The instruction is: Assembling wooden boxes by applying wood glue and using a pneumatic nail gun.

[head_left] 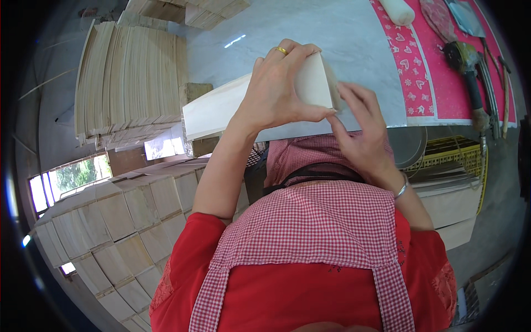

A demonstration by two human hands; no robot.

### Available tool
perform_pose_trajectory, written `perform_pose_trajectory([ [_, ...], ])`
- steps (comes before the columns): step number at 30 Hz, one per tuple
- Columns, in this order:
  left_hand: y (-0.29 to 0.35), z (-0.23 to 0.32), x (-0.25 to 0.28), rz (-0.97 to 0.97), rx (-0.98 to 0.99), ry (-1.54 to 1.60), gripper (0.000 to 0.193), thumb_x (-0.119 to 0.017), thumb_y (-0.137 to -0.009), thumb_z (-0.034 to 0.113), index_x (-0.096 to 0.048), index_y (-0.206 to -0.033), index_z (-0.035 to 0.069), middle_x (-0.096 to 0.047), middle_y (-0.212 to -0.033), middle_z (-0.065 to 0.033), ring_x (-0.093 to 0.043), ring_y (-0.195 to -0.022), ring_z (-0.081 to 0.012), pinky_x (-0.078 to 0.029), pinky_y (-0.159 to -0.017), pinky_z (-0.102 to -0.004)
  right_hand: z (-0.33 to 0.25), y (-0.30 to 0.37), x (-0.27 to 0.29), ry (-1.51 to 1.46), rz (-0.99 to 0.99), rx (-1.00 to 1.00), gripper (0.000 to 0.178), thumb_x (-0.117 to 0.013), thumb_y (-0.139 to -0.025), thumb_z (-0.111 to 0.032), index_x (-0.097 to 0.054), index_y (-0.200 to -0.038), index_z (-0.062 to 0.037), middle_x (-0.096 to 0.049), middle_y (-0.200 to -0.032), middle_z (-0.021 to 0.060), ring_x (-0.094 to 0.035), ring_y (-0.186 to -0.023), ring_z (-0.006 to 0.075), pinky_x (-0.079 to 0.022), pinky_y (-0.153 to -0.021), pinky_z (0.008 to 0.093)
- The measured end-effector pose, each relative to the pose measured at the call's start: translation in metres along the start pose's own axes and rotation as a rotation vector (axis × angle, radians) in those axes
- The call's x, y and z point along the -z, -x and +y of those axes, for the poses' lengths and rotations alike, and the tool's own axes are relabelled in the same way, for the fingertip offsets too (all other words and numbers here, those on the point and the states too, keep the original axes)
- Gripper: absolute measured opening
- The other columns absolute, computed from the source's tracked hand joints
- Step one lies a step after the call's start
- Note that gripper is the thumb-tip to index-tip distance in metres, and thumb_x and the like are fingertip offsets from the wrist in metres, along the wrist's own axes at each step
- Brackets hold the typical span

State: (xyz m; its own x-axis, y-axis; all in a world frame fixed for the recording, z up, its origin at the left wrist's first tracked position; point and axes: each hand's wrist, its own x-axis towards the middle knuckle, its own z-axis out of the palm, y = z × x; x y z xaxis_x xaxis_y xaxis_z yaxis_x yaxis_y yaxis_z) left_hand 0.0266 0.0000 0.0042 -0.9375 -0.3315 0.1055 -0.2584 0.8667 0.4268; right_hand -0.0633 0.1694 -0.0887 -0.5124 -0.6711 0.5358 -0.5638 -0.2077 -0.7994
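A long, pale piece of wood (215, 108) with flat faces lies slantwise along the near edge of the table. Its right end stands up and shows a bare face (313, 83). My left hand (276, 83), with a gold ring, wraps over it, fingers at the far edge and thumb at the near one. At that right end is my right hand (362, 119), a silver bracelet on its wrist. Its thumb and fingers are spread apart, their tips touching or very close to the end's edge. Under the left part of the wood is a rough block (198, 91).
Tall stacks of thin boards (133, 83) stand to the left, with more stacked wood (121, 232) below. At the right, a power tool (467, 72) and a white roll (399, 12) lie on a pink cloth (440, 83). A yellow crate (451, 146) stands below the table edge.
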Motion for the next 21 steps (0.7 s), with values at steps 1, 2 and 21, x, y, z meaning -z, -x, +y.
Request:
perform_pose_trajectory([
  [1,0.0,0.0,0.0,0.004,0.002,0.005,0.089,-0.089,-0.05,0.039,-0.057,-0.126,0.007,-0.057,-0.111,-0.0123,-0.058,-0.102,-0.0326,-0.047,-0.086,-0.0429,-0.005,0.006,-0.004,0.03,0.079,0.028,0.06,-0.077,-0.07,0.001,-0.058,-0.127,0.0013,-0.06,-0.118,0.015,-0.059,-0.096,0.0305,-0.05,-0.082,0.036],
  [2,0.0,0.0,0.0,-0.003,-0.006,0.006,0.089,-0.089,-0.05,0.039,-0.057,-0.126,0.007,-0.057,-0.111,-0.0123,-0.058,-0.102,-0.0326,-0.047,-0.086,-0.0429,-0.007,0.008,-0.007,0.034,0.087,0.023,0.06,-0.077,-0.07,0.001,-0.058,-0.127,0.0013,-0.06,-0.118,0.015,-0.059,-0.096,0.0305,-0.05,-0.082,0.036],
  [21,0.001,0.001,-0.005,0.025,-0.013,-0.007,0.087,-0.089,-0.05,0.04,-0.057,-0.125,0.006,-0.057,-0.111,-0.0126,-0.058,-0.102,-0.0323,-0.047,-0.086,-0.0431,0.002,0.001,0.013,0.047,0.012,0.086,0.047,-0.075,-0.074,0.0,-0.064,-0.12,-0.0007,-0.062,-0.117,0.0156,-0.059,-0.102,0.0332,-0.049,-0.087,0.0407],
])
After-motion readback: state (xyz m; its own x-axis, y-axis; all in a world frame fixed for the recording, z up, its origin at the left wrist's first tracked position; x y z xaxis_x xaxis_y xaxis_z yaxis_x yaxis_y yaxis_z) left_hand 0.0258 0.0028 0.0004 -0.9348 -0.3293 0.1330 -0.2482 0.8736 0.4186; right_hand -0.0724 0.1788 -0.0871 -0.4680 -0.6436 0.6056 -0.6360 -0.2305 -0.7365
